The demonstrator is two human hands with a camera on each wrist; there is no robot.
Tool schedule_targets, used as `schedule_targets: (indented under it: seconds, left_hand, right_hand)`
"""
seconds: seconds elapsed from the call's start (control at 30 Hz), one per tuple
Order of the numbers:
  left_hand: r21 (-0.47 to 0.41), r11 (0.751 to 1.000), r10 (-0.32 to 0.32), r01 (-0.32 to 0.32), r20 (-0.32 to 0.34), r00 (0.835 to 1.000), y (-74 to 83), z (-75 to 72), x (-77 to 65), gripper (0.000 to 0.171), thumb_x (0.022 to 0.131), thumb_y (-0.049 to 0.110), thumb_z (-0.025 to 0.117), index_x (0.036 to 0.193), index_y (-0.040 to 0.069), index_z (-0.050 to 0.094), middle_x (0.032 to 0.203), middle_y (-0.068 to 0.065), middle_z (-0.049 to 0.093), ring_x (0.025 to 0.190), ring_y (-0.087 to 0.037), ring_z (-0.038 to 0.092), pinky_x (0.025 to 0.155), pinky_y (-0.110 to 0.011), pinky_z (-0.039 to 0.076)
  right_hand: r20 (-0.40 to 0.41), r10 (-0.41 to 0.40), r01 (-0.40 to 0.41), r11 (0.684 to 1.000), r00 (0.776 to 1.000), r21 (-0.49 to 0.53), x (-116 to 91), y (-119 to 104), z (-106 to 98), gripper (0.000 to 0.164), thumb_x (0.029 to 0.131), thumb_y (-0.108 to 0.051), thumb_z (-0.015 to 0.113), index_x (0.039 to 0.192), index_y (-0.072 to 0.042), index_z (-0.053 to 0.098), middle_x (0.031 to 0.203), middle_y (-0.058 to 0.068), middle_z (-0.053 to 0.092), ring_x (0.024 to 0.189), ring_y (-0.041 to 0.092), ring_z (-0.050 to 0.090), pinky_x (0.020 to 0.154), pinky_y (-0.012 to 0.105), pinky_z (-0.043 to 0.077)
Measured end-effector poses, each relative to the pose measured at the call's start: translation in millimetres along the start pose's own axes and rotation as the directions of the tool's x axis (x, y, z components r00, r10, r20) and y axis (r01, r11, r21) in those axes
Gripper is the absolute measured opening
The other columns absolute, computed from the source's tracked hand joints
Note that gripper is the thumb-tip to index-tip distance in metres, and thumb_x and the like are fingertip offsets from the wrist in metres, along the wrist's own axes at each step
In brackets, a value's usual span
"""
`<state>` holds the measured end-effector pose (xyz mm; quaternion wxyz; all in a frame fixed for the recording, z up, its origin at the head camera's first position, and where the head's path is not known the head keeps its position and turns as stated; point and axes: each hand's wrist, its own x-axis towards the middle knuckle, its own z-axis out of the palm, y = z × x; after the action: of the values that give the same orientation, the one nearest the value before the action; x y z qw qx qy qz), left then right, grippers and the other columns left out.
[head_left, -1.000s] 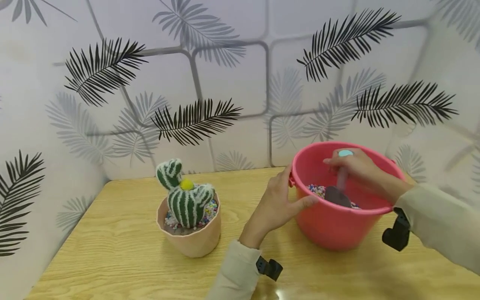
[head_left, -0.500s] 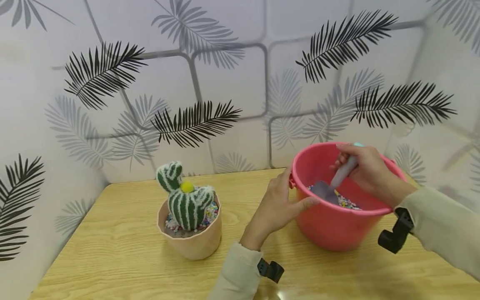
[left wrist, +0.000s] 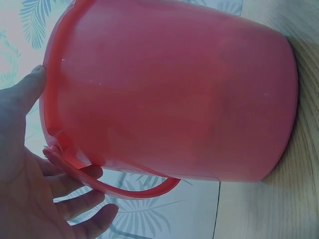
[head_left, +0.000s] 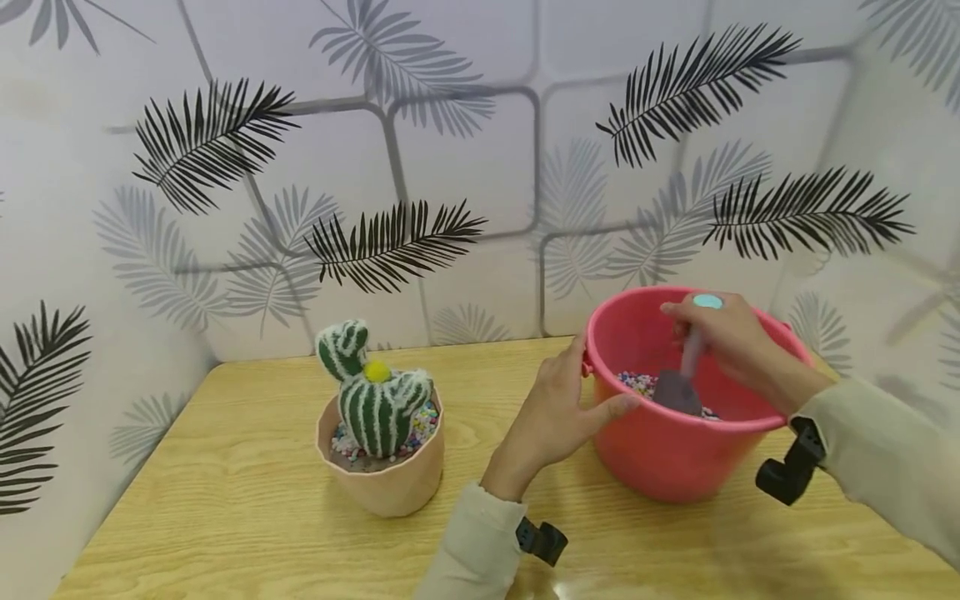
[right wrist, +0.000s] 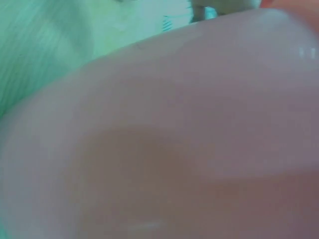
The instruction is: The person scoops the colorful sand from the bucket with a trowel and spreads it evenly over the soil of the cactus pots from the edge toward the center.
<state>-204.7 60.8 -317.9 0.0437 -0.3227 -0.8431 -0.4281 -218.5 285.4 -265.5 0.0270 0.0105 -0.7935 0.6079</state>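
Observation:
A pink bucket [head_left: 660, 462] stands on the table at the right, with small multicoloured pebbles [head_left: 637, 382] inside. My left hand [head_left: 551, 408] grips its left rim. In the left wrist view, the thumb touches the rim and the other fingers lie around the bucket's red handle [left wrist: 142, 193]. My right hand [head_left: 723, 337] reaches inside, holding a grey trowel [head_left: 677, 393] by its handle, whose turquoise end shows above the fist. The blade points down at the pebbles; its tip is hidden behind the near rim. The bucket's pink wall blurs across most of the right wrist view.
Left of the bucket, a pale peach pot [head_left: 397, 483] holds a green and white knitted cactus [head_left: 377, 417] with a yellow pompom and coloured pebbles. Both vessels stand on a light wood table [head_left: 225, 500], with a leaf-patterned wall [head_left: 465, 167] behind.
The trowel tilted inside the bucket, its blade going left and then back to the right, nearly upright now. My left hand kept its hold on the rim.

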Motion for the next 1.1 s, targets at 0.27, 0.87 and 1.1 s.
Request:
schedule_targets:
  seconds: [0.27,0.87,1.1]
  left_hand:
    - [0.034,0.999,-0.014,0.013,0.025,1.000,1.2,3.9,-0.7,0.087,0.086,0.056,0.061,0.153,0.025,0.014,0.134,-0.001,0.054,0.118,-0.020,0.045,0.088,-0.037,0.049]
    - [0.204,0.979,-0.022,0.015,0.032,0.999,6.6,0.6,-2.3,0.092,0.088,0.057,0.056,0.154,0.012,0.009,0.136,-0.005,0.052,0.119,-0.025,0.049,0.098,-0.043,0.044]
    - [0.202,0.979,-0.020,0.014,0.027,0.999,6.0,1.1,-1.8,0.088,0.089,0.055,0.057,0.153,0.012,0.014,0.139,-0.005,0.050,0.120,-0.025,0.049,0.098,-0.045,0.044]
  right_hand:
    - [0.265,0.036,-0.010,0.995,0.963,-0.097,-6.1,-0.1,11.8,0.028,0.095,-0.021,0.056,0.068,-0.012,0.054,0.050,0.000,0.055,0.057,0.016,0.062,0.071,0.027,0.054]
    - [0.191,0.049,-0.188,0.528,0.980,0.828,1.2,2.2,-16.5,0.026,0.100,-0.013,0.046,0.075,-0.005,0.049,0.060,0.007,0.048,0.058,0.020,0.048,0.076,0.047,0.056]
    - [0.111,0.123,-0.143,0.297,0.986,0.944,-0.6,1.2,-28.4,0.032,0.100,-0.014,0.045,0.070,-0.004,0.043,0.057,0.011,0.046,0.053,0.025,0.046,0.074,0.050,0.055]
